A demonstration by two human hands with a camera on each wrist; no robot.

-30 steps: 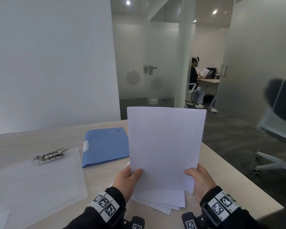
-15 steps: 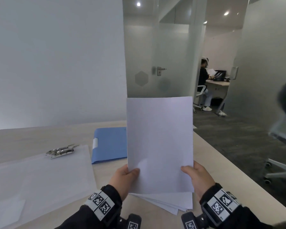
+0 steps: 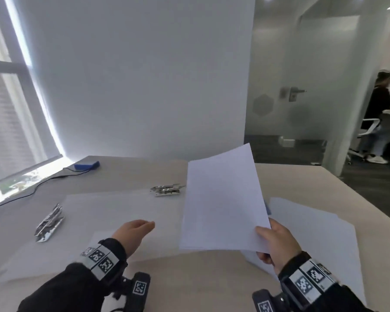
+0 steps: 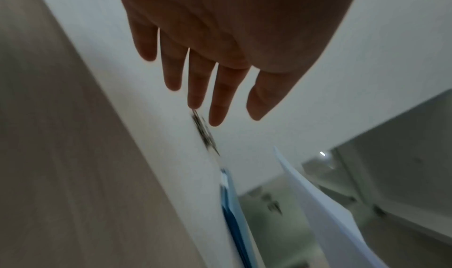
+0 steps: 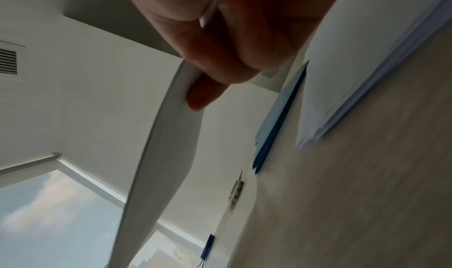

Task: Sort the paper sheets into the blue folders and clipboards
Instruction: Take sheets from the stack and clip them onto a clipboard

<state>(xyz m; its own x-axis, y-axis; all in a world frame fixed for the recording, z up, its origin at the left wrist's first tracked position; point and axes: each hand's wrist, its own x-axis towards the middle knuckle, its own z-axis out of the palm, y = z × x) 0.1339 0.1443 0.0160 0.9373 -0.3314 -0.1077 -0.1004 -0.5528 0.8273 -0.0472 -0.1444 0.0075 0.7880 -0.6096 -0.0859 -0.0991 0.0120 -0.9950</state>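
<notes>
Leftward first: left hand (image 3: 134,230) empty, fingers straight, nearest clipboard clip (image 3: 167,190) just beyond fingertips; right hand (image 3: 277,243) pinching paper sheet (image 3: 223,199) at lower right corner, long axis pointing away, right of clipboard (image 3: 113,212).

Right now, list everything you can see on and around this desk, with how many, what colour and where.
Held sheets: a few, white, raised above the desk middle.
Paper stack: one, white, desk right.
Clipboards: two, translucent white with metal clips, desk left and centre.
Folder: one, blue, behind the held sheets, mostly hidden.
Blue box: one, with black cable, far left corner.
Desk: one, light wood.
Window: one, left wall.
Seated person: one, dark top, next room.
Left hand: fingers straight, over the nearer clipboard.
Right hand: pinches the held sheets.
</notes>
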